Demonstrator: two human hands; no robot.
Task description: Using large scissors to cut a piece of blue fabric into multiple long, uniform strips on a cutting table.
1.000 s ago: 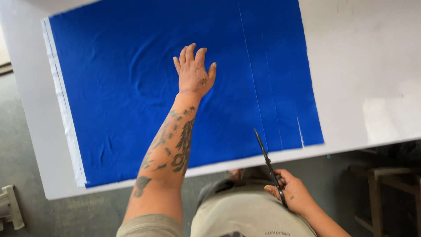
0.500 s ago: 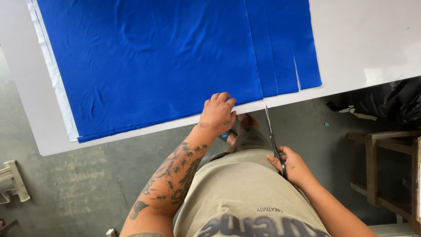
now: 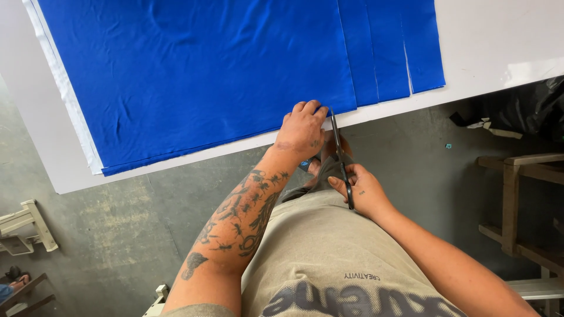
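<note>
A big sheet of blue fabric (image 3: 205,70) lies spread on a white table (image 3: 499,41), with several cut strips at its right side. My left hand (image 3: 301,130) grips the fabric's near edge at the table's front. My right hand (image 3: 359,189) holds black scissors (image 3: 339,149) by the handles. Their blades point away from me, with the tips at the fabric's edge just right of my left fingers.
Grey concrete floor lies below the table's front edge. A wooden stool (image 3: 520,199) stands at the right, a dark bag (image 3: 523,111) under the table's right end, and a pale wooden frame (image 3: 23,229) at the lower left.
My left hand came back from the middle of the fabric to its near edge and gripped it. My right hand brought the scissors up to that edge.
</note>
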